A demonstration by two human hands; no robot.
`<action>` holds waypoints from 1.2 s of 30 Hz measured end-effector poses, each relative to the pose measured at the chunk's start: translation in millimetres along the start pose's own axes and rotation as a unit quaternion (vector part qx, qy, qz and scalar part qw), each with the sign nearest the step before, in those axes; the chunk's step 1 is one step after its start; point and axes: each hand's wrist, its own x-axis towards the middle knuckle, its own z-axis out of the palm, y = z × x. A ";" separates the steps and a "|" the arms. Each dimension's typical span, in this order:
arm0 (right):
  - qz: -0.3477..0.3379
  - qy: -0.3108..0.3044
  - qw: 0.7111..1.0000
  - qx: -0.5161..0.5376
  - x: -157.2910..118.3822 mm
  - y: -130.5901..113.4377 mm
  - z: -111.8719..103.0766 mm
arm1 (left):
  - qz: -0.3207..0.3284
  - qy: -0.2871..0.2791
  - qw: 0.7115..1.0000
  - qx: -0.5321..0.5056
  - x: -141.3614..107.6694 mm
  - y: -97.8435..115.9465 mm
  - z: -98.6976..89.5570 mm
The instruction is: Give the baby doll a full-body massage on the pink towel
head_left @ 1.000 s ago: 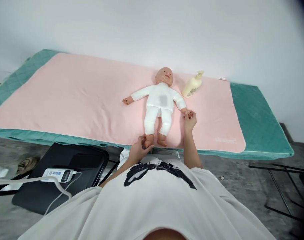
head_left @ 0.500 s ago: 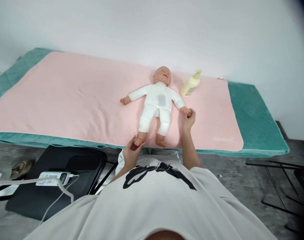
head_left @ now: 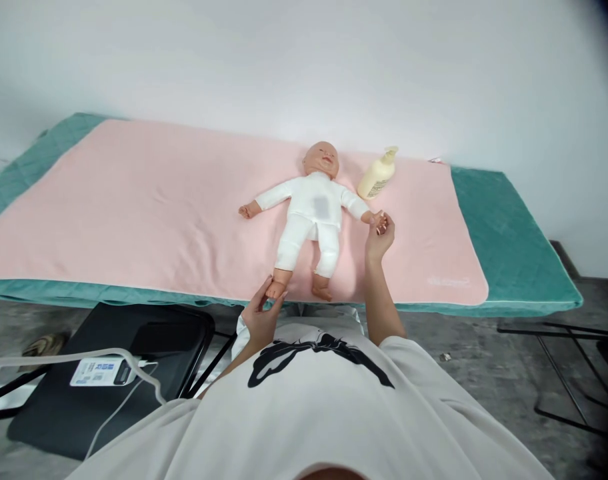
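On its back on a pink mat (head_left: 134,200) lies a baby doll (head_left: 314,197) with a white cloth body and a grey patch on the belly. The thumb and fingers of my left hand (head_left: 261,319) are round the doll's foot nearest it, at the mat's front edge. At the other side, my right hand (head_left: 381,240) pinches the doll's small hand between thumb and fingers. The doll's other arm and foot rest free on the mat. A pale yellow pump bottle (head_left: 377,176) lies tilted beside the doll's shoulder, beyond my right hand.
The mat covers a green quilted bed (head_left: 509,240) against a white wall. A black folding chair (head_left: 149,373) at front left bears a white device (head_left: 101,371) with cables. Black metal legs (head_left: 559,360) of another piece of furniture stand on the floor at right.
The view has shifted slightly. My left fingers have opened a little around the doll's foot, and my right hand has turned slightly while still at the doll's hand.
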 end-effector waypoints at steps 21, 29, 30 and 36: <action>-0.271 -0.272 0.917 -0.107 -28.5 -46.3 42.1 | 0.139 -0.039 0.989 -0.014 52.0 36.0 49.7; -0.262 -0.328 0.901 -0.109 -34.1 -42.1 47.1 | 0.157 -0.035 0.987 -0.006 77.7 50.3 70.2; -0.261 -0.334 0.899 -0.112 -33.9 -41.3 48.1 | 0.159 -0.031 0.987 -0.003 80.5 52.8 72.2; -0.259 -0.346 0.892 -0.130 -33.3 -39.4 50.1 | 0.155 -0.030 0.987 0.030 90.1 59.8 78.3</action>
